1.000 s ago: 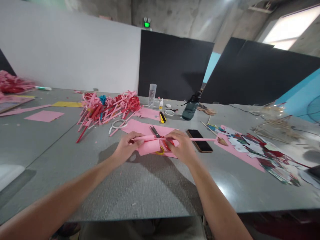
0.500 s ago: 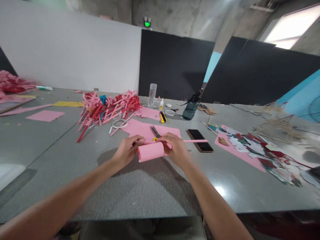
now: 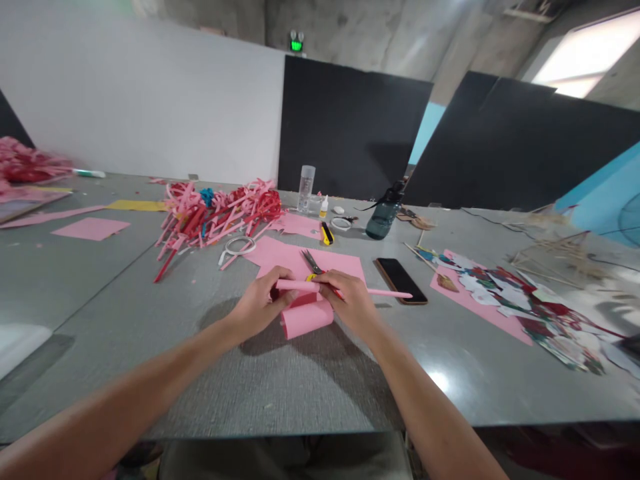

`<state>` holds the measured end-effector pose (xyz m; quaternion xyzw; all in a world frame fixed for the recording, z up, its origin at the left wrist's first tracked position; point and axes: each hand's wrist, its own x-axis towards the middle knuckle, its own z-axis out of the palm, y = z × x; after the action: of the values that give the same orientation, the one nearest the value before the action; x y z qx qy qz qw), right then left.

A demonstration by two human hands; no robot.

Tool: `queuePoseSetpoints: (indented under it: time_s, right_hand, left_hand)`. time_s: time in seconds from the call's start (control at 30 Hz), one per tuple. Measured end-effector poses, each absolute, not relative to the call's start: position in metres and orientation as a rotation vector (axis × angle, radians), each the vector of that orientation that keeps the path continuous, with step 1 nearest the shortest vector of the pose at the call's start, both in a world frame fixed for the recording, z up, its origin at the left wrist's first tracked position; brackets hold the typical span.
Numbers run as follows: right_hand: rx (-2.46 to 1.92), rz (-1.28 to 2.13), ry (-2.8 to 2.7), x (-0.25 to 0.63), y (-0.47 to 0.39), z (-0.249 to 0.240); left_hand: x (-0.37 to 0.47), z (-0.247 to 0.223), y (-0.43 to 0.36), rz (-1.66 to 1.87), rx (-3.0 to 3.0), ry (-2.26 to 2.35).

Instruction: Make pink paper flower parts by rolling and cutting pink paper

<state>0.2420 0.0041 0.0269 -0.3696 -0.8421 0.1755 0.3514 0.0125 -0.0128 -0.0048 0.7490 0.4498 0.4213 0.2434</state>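
A sheet of pink paper (image 3: pixel 309 320) hangs between my two hands, its loose near end curled into a wide roll. Along its upper edge my left hand (image 3: pixel 261 301) pinches a narrow rolled section. My right hand (image 3: pixel 349 298) has its fingers closed on the other end of that edge. A thin pink stick (image 3: pixel 391 293) sticks out to the right from under the right hand. Just beyond the hands lie scissors (image 3: pixel 311 261), blades pointing away and handles partly hidden, on flat pink paper (image 3: pixel 343 262).
A phone (image 3: pixel 401 281) lies right of the hands. Further back are a yellow cutter (image 3: pixel 327 233), a glue bottle (image 3: pixel 324 207), a clear bottle (image 3: pixel 306 189) and a dark water bottle (image 3: pixel 384 217). Pink and red paper strips (image 3: pixel 215 217) heap at left, cutouts (image 3: pixel 505 290) at right.
The curled paper has dropped lower and nearer me. The narrow rolled edge now shows above it in my left fingers, and the stick's right end has tilted down slightly.
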Motion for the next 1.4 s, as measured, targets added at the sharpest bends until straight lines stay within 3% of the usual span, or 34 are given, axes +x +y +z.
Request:
queuePoseSetpoints:
  time_s: [1.4]
  right_hand:
    - [-0.955, 0.31, -2.144, 0.242, 0.004, 0.025]
  left_hand:
    - [0.013, -0.015, -0.002, 1.196, 1.336, 1.157]
